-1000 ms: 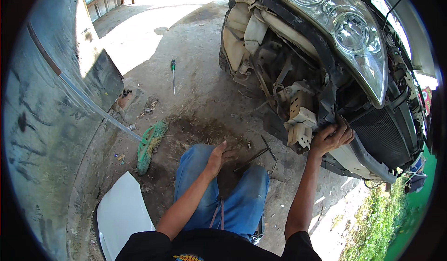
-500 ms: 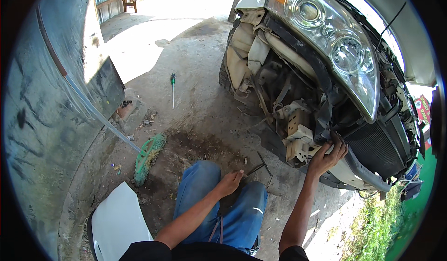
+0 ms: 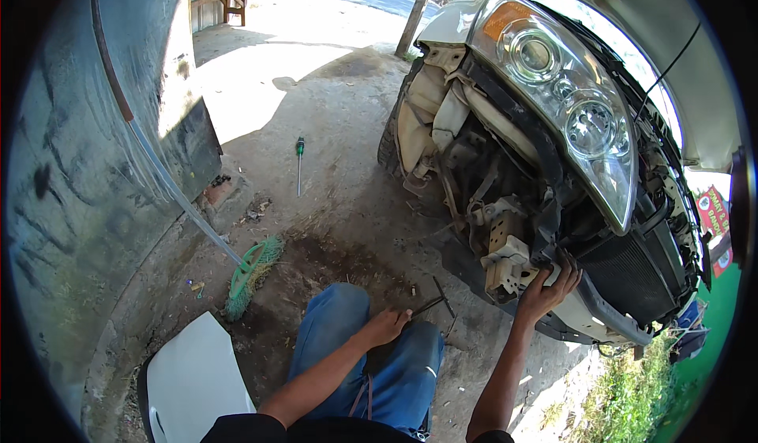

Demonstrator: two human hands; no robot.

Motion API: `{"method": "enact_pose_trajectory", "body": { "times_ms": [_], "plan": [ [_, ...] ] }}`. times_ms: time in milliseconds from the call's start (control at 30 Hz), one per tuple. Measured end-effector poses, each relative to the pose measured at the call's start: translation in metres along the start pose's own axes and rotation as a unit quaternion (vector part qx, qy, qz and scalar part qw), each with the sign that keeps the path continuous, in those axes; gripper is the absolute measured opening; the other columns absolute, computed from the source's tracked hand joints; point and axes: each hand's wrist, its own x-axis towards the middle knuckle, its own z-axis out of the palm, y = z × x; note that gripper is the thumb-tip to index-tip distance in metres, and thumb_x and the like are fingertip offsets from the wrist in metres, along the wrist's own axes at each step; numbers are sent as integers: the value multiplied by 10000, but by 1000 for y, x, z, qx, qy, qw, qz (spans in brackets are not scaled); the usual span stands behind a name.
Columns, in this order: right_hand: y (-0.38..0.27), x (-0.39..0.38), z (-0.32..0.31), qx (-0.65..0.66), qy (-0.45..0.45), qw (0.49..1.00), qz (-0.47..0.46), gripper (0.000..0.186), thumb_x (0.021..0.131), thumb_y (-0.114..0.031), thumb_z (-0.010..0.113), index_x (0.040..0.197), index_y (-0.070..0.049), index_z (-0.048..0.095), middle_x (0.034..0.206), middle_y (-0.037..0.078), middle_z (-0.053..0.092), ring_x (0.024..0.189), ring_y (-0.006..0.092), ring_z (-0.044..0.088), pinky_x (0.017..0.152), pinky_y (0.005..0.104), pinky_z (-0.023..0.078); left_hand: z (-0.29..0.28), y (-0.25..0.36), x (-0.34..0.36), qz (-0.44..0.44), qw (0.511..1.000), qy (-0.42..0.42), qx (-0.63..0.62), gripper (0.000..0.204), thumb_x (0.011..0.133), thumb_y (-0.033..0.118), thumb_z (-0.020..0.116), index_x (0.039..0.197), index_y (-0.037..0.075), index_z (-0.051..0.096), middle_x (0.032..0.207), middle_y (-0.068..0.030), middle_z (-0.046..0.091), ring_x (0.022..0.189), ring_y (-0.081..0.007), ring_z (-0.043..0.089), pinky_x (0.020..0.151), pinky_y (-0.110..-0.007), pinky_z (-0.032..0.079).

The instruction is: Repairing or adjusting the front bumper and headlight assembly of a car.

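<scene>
My left hand (image 3: pixel 384 327) rests between my knees, its fingers closed round the shaft end of a dark T-handle wrench (image 3: pixel 431 303). The wrench's crossbar points away from me, above the concrete. My right hand (image 3: pixel 546 291) reaches to the car's exposed front, fingers stretched and a little apart against the end of the grey bumper beam (image 3: pixel 606 307). Beside those fingers are a cream metal bracket (image 3: pixel 505 263) and a black plastic piece (image 3: pixel 545 234). What the fingertips touch behind the edge is partly hidden. The clear headlight (image 3: pixel 562 95) sits above.
A green-handled screwdriver (image 3: pixel 300 159) lies on the concrete ahead. A green broom (image 3: pixel 253 273) leans at the left by a grey metal panel (image 3: pixel 71 206). Near my left side lies a white car body panel (image 3: pixel 197 380). The radiator (image 3: pixel 639 265) is exposed on the right.
The view has tilted, so the scene sits slightly lower. My right hand's fingers have straightened and spread at the beam's end. The left hand keeps the wrench.
</scene>
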Motion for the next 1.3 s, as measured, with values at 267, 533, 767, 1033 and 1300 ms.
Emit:
{"method": "enact_pose_trajectory", "body": {
  "times_ms": [267,533,767,1033,1300],
  "plan": [
    [-6,-9,3,7,5,1000,-9,393,1013,-173,536,1357,-6,629,1378,180,639,1372,389,546,1245,617,287,-6,2,-3,-4,1000,3,14,615,1150,486,329,1205,-9,690,1262,-291,636,1271,-471,556,1097,-517,445],
    [-13,-8,2,9,-4,1000,5,433,945,-87,539,1364,-8,616,1396,177,619,1401,383,512,1253,600,282,-3,0,-2,14,1000,0,24,618,1153,465,334,1165,-12,726,1185,-294,676,1199,-469,603,1086,-501,459],
    [-8,-10,3,-16,-9,1000,2,424,952,-95,563,1363,-8,622,1395,189,615,1401,400,507,1244,569,311,-19,34,-2,-110,984,-22,-135,608,1139,476,405,1088,-30,739,827,-214,712,797,-341,714,775,-458,551],
    [9,-15,15,-2,38,999,-39,447,1092,-356,503,1373,-38,643,1392,163,630,1337,399,555,1176,589,385,-27,36,-11,62,982,142,-106,522,1127,438,464,1060,-18,710,945,-225,681,936,-371,659,864,-455,500],
    [-2,-14,14,-24,-18,999,38,390,1023,-180,583,1377,-16,571,1401,193,565,1396,398,470,1229,605,273,-5,2,-3,118,977,139,-114,407,1148,322,449,1136,10,711,1089,-188,672,1076,-353,617,995,-433,449]
  ]
}}
